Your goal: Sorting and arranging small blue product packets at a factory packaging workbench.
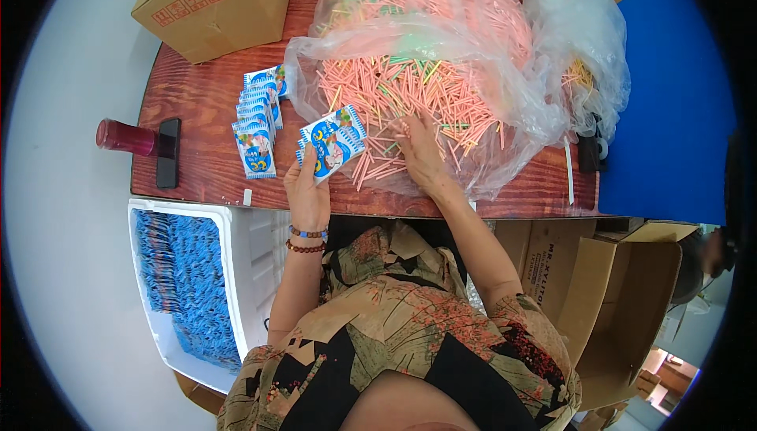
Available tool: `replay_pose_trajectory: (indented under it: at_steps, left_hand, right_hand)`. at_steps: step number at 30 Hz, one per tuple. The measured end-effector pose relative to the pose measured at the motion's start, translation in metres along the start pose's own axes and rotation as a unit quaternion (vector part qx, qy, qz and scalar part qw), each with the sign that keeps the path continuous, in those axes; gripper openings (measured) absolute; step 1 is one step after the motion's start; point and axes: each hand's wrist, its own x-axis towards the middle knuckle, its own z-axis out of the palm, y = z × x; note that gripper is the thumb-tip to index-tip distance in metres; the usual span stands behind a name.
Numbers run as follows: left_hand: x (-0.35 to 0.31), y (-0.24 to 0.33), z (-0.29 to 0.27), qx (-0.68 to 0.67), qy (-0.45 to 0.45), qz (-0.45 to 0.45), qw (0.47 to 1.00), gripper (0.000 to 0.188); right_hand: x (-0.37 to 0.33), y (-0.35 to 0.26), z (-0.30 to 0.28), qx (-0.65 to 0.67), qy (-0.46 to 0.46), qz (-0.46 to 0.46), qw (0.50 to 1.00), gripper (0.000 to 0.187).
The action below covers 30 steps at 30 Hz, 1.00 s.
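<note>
My left hand (309, 186) is closed on a small blue-and-white packet (335, 144), with what looks like another one behind it. It holds them over the table, at the near left of a large clear plastic bag (303, 59). Thin pink sticks (410, 76), with some green and yellow ones among them, fill the bag's open mouth. Among the nearest sticks, my right hand (422, 151) has its fingers curled down on a few of them; the fingertips are partly hidden. Left of my left hand, an overlapping row of similar packets (256, 147) lies on the table.
A cardboard box (213, 5) stands at the far left of the reddish wooden table (201, 68). Nearby lie a phone (168, 153) and a red-capped bottle (126, 138). Below left, a white foam box (227, 273) holds many blue packets. An open carton (623, 297) sits below right.
</note>
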Motion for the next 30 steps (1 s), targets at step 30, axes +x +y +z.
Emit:
replay_pose_trajectory:
  at_steps: [30]
  left_hand:
    - [-0.004, -0.031, 0.038, -0.008, -0.041, -0.066, 0.997, 0.021]
  right_hand:
    - [0.030, -0.083, -0.020, 0.560, 0.174, 0.061, 0.808, 0.010]
